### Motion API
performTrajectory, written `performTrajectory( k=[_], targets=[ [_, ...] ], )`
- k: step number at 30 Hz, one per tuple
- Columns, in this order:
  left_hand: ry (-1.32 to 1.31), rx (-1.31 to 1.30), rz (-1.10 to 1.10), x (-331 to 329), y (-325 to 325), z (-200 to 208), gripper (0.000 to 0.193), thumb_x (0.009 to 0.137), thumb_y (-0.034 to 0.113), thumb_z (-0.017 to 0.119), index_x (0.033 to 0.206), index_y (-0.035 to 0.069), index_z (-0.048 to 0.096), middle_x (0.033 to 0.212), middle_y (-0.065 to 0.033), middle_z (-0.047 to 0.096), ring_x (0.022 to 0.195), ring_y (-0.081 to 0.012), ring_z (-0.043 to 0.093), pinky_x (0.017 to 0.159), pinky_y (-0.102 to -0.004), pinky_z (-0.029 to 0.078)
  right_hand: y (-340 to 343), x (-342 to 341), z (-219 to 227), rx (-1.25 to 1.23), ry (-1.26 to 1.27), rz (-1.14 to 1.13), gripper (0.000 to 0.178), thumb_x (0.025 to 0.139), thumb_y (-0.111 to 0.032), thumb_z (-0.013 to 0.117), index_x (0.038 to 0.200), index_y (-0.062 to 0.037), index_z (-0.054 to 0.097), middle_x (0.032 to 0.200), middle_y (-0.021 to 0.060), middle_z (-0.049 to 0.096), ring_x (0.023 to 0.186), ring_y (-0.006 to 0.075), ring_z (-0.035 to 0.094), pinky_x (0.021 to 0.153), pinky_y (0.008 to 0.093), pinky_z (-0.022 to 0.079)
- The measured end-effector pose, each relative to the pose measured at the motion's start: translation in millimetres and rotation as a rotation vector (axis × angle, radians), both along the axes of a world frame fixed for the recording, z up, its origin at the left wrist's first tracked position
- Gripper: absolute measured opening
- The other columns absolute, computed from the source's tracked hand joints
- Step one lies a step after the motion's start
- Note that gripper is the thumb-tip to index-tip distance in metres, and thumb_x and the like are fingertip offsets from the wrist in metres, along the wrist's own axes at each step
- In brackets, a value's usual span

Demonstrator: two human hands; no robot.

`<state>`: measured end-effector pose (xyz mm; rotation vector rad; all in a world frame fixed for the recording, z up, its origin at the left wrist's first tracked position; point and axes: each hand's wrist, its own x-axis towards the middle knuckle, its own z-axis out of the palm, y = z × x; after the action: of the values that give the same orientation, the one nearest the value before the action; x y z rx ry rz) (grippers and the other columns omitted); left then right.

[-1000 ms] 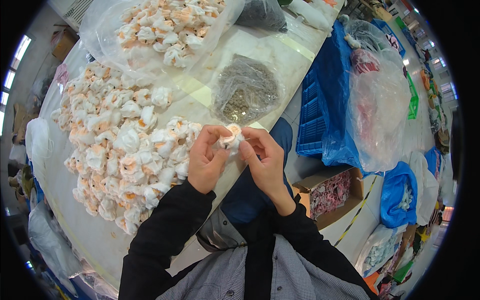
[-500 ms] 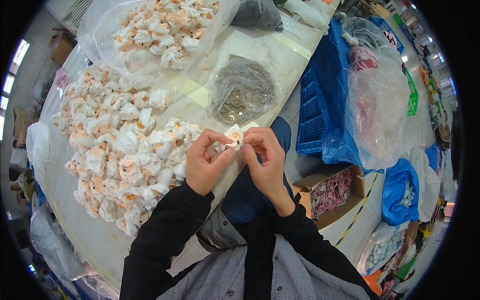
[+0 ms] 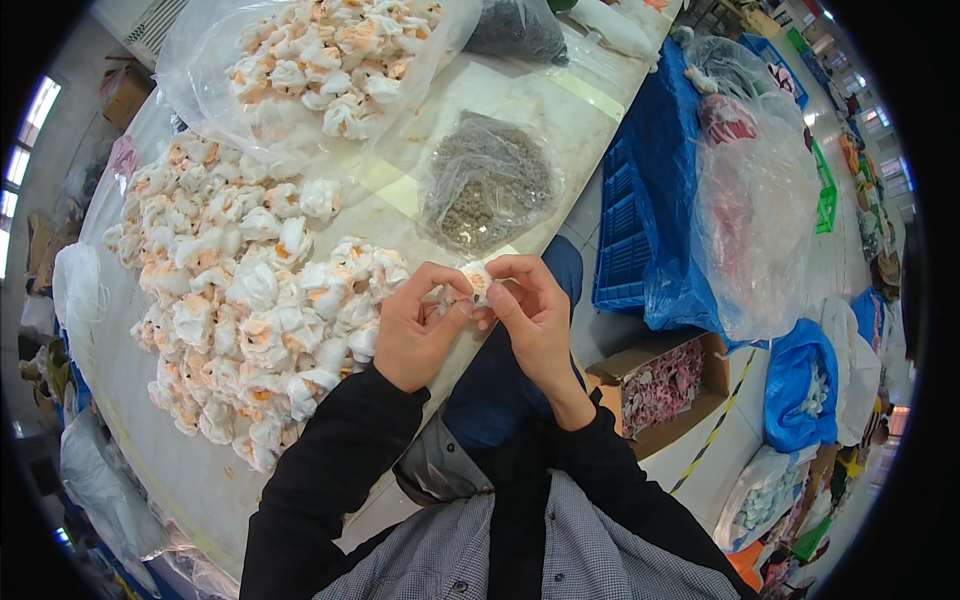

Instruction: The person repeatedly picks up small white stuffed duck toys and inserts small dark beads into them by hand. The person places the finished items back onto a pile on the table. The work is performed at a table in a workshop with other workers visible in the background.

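Above the table's near edge, both my hands pinch one small white-and-peach plush piece [image 3: 477, 279]. My left hand [image 3: 413, 335] is closed on its left side, and the fingers hide part of it. On the other side my right hand [image 3: 537, 317] grips it, thumb against the front and fingertips behind. A broad pile of similar plush pieces [image 3: 253, 290] lies on the table to the left of my hands. Just beyond them sits a clear plastic bag [image 3: 487, 180] of small greyish-brown bits.
An open clear bag [image 3: 195, 75] with more plush pieces stands at the table's far side, near a dark bag [image 3: 515, 32]. Right of the table are a blue crate [image 3: 618, 240], a cardboard box [image 3: 715, 375] of pink pieces and a blue sack [image 3: 800, 390].
My right thumb has come down over the front of the plush piece, and the fingers of both hands have closed in around it. The piece has tilted and is more covered.
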<state>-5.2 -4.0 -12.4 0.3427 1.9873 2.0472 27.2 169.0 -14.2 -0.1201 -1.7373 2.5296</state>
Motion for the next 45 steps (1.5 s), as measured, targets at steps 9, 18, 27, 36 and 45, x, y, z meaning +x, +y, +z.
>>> performTrajectory(
  k=[9, 18, 27, 36, 45],
  targets=[
    [-0.113, 0.161, 0.046, 2, 6, 2, 0.029, 0.098, 0.0, 0.069, 0.122, 0.005, 0.054, 0.112, -0.0017, 0.061, 0.064, 0.0031, 0.046, 0.052, -0.0176, 0.032, -3, -3, -6, 0.255, 0.164, -0.069, 0.012, 0.102, 0.001, 0.062, 0.114, 0.0017, 0.065, 0.112, 0.0077, 0.06, 0.084, 0.0106, 0.064, 0.073, 0.0257, 0.057],
    [-0.174, 0.213, 0.05, 0, 4, 7, 0.028, 0.099, -0.003, 0.066, 0.124, 0.004, 0.055, 0.119, -0.0051, 0.062, 0.078, 0.0025, 0.052, 0.061, -0.0156, 0.039, -7, -1, -7, 0.289, 0.185, -0.114, 0.01, 0.101, 0.002, 0.062, 0.11, 0.0027, 0.066, 0.111, 0.008, 0.059, 0.09, 0.012, 0.065, 0.077, 0.0262, 0.059],
    [-0.206, 0.242, -0.026, 0, 0, 12, 0.037, 0.098, -0.003, 0.068, 0.132, 0.003, 0.055, 0.122, -0.0057, 0.063, 0.083, 0.0006, 0.058, 0.064, -0.0139, 0.042, -7, 1, -1, 0.251, 0.139, -0.123, 0.008, 0.102, 0.001, 0.062, 0.109, 0.0027, 0.066, 0.111, 0.0076, 0.06, 0.088, 0.011, 0.065, 0.075, 0.0252, 0.056],
    [-0.019, 0.013, -0.067, 2, -2, 4, 0.034, 0.091, -0.001, 0.077, 0.125, 0.001, 0.069, 0.12, -0.0007, 0.069, 0.06, 0.0055, 0.039, 0.05, -0.0163, 0.028, -7, 2, -8, 0.236, 0.141, -0.116, 0.008, 0.102, 0.001, 0.063, 0.109, 0.0029, 0.067, 0.109, 0.0067, 0.062, 0.085, 0.0104, 0.065, 0.072, 0.0245, 0.054],
    [-0.049, 0.032, 0.004, 5, 4, 4, 0.032, 0.093, -0.003, 0.075, 0.124, 0.0, 0.069, 0.113, 0.0023, 0.071, 0.059, 0.006, 0.037, 0.05, -0.016, 0.026, -3, -3, -2, 0.602, 0.226, -0.239, 0.008, 0.092, -0.002, 0.075, 0.1, 0.0006, 0.072, 0.102, 0.0093, 0.066, 0.078, 0.0152, 0.069, 0.067, 0.0267, 0.055]
  ],
)
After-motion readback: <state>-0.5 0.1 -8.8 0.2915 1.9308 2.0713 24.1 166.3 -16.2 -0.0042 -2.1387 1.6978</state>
